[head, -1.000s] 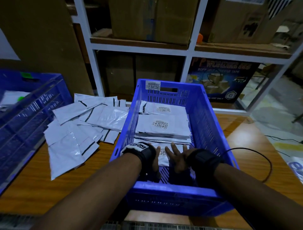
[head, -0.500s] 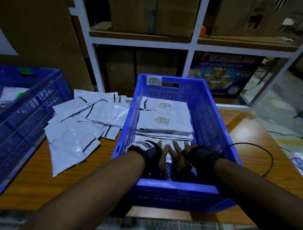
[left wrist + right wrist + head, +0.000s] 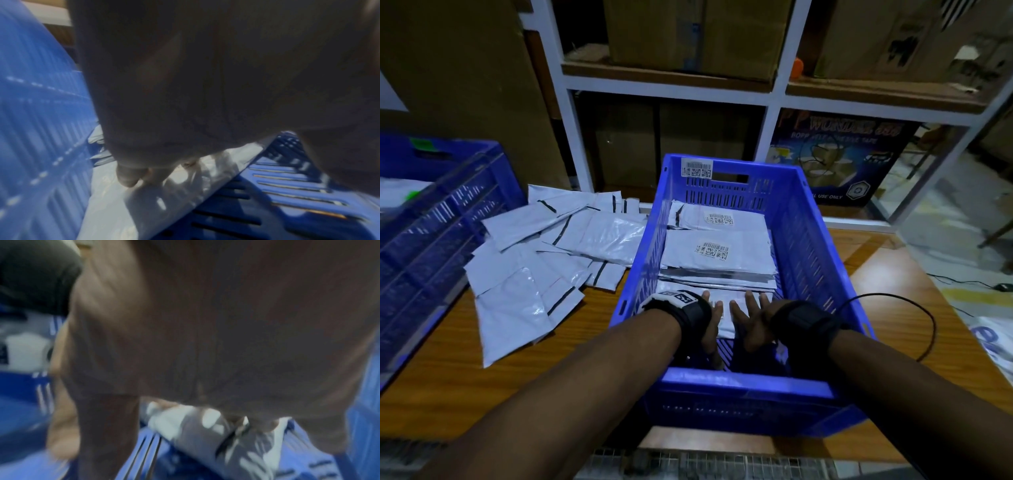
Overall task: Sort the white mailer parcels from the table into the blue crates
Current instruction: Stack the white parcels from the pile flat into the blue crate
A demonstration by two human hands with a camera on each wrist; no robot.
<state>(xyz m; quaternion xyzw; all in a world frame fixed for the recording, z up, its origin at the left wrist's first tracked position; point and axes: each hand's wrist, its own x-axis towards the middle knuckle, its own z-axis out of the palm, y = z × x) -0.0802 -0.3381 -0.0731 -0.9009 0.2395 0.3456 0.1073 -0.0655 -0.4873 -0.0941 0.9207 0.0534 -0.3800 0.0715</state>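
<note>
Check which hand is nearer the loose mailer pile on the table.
Left. The left hand is inside the middle crate by its left wall, the side facing the mailer pile. The right hand lies beside it, farther right. Neither touches the pile.

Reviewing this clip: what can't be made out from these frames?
- Nearest parcel, head view: label covered by both hands.
- Left hand and right hand, wrist views: palms fill the frame, blurred; grip unclear.
- Left crate, head view: contents cut off by the edge.
- Barcode label: too small to read.
</note>
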